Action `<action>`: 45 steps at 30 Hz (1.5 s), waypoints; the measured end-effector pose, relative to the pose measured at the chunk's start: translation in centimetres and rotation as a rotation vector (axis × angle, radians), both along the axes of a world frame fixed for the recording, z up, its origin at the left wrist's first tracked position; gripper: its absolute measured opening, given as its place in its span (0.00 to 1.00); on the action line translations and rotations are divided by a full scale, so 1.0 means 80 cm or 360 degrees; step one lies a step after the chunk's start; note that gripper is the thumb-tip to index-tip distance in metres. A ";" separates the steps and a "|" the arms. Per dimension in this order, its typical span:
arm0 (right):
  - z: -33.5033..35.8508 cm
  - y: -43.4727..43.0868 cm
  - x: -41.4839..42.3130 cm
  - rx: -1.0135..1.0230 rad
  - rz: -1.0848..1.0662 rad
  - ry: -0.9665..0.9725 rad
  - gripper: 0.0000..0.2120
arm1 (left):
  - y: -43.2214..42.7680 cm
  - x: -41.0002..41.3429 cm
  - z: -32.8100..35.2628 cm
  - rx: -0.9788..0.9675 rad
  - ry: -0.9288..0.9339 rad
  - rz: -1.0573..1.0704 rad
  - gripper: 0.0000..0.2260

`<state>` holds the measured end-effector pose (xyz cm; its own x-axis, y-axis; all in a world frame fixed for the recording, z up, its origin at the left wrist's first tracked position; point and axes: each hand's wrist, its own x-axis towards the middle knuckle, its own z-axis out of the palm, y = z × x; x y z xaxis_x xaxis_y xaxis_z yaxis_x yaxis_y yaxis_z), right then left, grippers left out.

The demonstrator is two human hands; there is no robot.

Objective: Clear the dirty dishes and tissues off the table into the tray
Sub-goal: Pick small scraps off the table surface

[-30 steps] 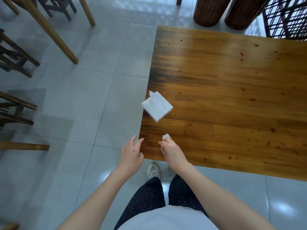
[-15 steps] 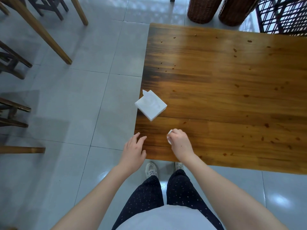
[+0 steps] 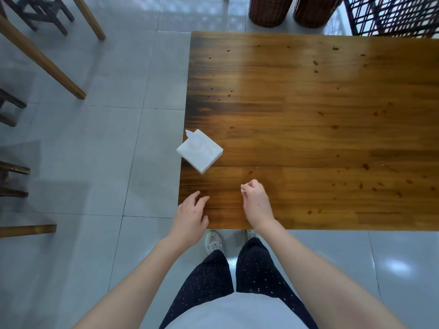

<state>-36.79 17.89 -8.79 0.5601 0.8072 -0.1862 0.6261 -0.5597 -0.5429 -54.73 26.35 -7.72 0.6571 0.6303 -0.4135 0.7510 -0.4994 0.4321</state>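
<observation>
Now the right hand (image 3: 256, 203) sits farther onto the table (image 3: 308, 115) than a second ago, fingers curled tight around a small white tissue (image 3: 243, 189). Beside it, the left hand (image 3: 190, 217) stays spread over the table's corner. The tissue pack (image 3: 199, 151) lies unmoved at the edge.

tissue pack (image 3: 199, 151) lies at the table (image 3: 308, 129) left edge, beyond both hands, 2 baskets (image 3: 267, 10) behind.
</observation>
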 end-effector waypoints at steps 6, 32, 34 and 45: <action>-0.003 -0.045 -0.025 0.0051 0.0248 0.0046 0.09 | -0.010 0.023 0.001 0.0028 0.0041 -0.0122 0.23; 0.002 -0.158 0.062 -0.0026 -0.0285 0.0162 0.07 | -0.060 0.111 0.017 -0.0069 0.0169 -0.0441 0.24; 0.003 -0.169 0.082 -0.0017 -0.0294 0.0136 0.06 | -0.062 0.115 0.018 -0.0062 0.0167 -0.0433 0.25; 0.001 -0.183 0.138 0.0003 -0.0961 0.0112 0.08 | -0.059 0.116 0.015 -0.0034 0.0183 -0.0285 0.25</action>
